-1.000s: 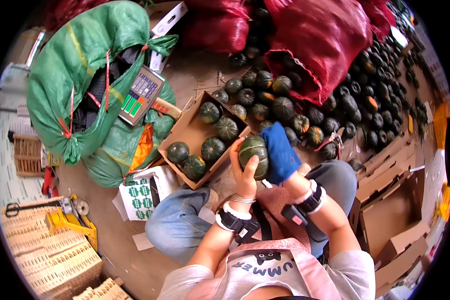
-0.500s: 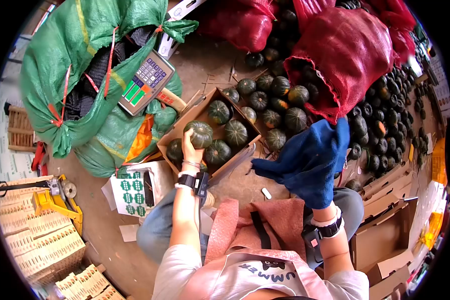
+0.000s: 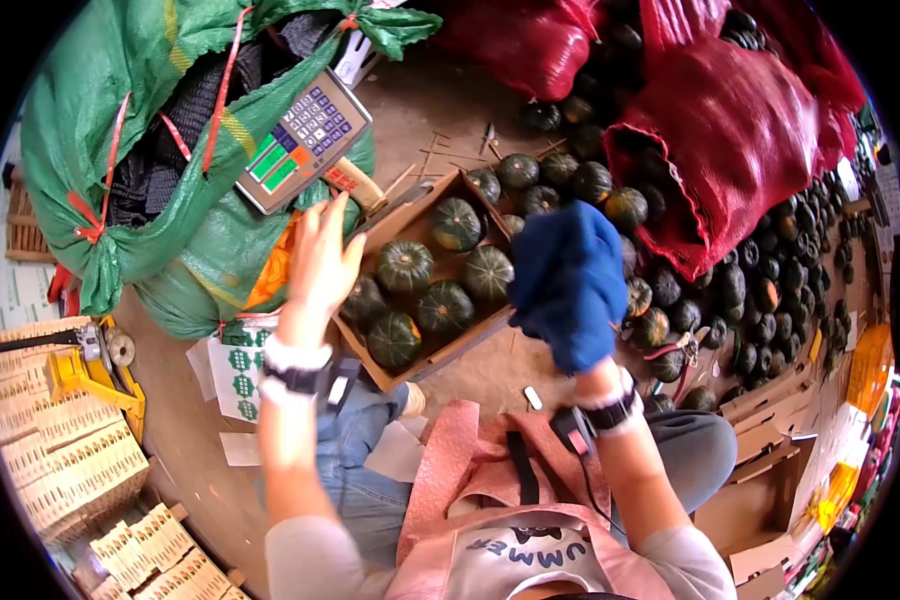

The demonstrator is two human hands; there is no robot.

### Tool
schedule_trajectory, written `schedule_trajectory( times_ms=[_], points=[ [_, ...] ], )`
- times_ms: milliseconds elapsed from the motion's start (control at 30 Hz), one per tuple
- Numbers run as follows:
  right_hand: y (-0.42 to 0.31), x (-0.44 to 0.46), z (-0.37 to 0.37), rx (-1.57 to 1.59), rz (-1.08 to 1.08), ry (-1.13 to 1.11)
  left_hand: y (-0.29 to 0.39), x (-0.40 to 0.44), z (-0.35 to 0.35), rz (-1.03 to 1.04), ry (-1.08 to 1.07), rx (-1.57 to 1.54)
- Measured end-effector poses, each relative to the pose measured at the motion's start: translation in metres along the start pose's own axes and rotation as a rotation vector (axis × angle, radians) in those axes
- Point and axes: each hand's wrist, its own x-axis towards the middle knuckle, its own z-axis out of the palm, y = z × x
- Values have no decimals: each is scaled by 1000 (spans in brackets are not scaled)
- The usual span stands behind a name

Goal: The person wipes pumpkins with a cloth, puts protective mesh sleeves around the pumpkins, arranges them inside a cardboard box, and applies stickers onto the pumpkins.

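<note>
My left hand (image 3: 322,262) has its fingers apart with nothing in them, just left of the cardboard box (image 3: 370,368) and below the scale's keypad panel (image 3: 305,140). Several dark green squashes lie in the box, among them a striped one (image 3: 405,266) near the middle and one with an orange patch (image 3: 395,340) at the lower end. A blue cloth (image 3: 570,285) covers my right hand (image 3: 580,335), beside the box's right corner; the cloth hides the fingers.
Loose squashes (image 3: 626,208) and a red mesh sack (image 3: 730,150) lie beyond the box. Green sacks (image 3: 60,120) stand at the left. Stacked printed cards (image 3: 70,430) and a yellow tape dispenser (image 3: 80,380) are at lower left, cardboard trays (image 3: 760,500) at lower right.
The squash from my left hand now lies in the box. That hand has let go and moved left and up. My right hand with the cloth has moved left, toward the box.
</note>
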Motion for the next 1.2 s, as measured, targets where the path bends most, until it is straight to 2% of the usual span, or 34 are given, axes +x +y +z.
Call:
schedule_trajectory(
  times_ms=[67,133,167,233,267,300,367,400,433,467,533,567,633,700,733,767,800,833,900,933,967,1000,1033,1067,1100,1200],
  points=[
    [29,24,21,-362,-87,-112,37,-28,-67,135,-26,40],
    [45,52,45,-685,-155,-146,68,-73,-110,160,-134,154],
    [51,67,56,-812,-158,-155,75,-99,-118,101,-188,38],
    [131,73,86,-1102,-182,-281,78,-144,-120,38,-303,-123],
    [165,67,86,-1361,-473,-432,72,-159,-114,30,-352,-165],
    [159,74,100,-1603,-277,-713,62,-168,-107,49,-402,-175],
    [137,69,115,-1780,-160,-827,46,-187,-82,3,-470,-250],
    [123,58,113,-1726,-246,-641,41,-186,-66,-40,-483,-312],
    [151,37,119,-1821,-253,-752,41,-184,-57,-73,-494,-375],
    [181,15,125,-1905,-267,-868,46,-181,-58,47,-452,-355],
    [184,5,130,-1831,-63,-1134,56,-173,-61,300,-368,-287],
    [186,0,132,-1781,55,-1254,60,-177,-60,231,-402,-436],
    [101,23,118,-1258,405,-939,64,-184,-61,269,-428,-366],
    [117,29,88,-1163,267,-988,69,-189,-65,284,-448,-254],
    [82,32,70,-1080,334,-848,71,-192,-66,303,-459,-257],
    [70,40,50,-1089,406,-896,73,-193,-66,315,-466,-266],
    [35,44,30,-1028,476,-835,76,-193,-66,322,-472,-276],
    [25,49,5,-1025,455,-786,74,-189,-66,372,-472,-388],
    [7,55,-51,-913,275,-550,69,-171,-76,478,-364,-472],
    [-15,56,-67,-771,429,-417,63,-156,-85,520,-311,-484],
    [-49,53,-75,-557,553,-288,51,-136,-95,537,-211,-359],
    [-37,56,-103,-433,526,-257,36,-112,-106,552,-108,-229],
    [-47,55,-118,-334,556,-181,20,-85,-119,440,-18,-140],
    [-58,54,-128,-334,549,-118,-5,-60,-117,313,238,127],
    [-54,53,-145,-361,518,-94,-16,-35,-130,370,492,469],
    [-73,28,-160,-369,443,68,-81,36,-144,395,549,331]
  ],
)
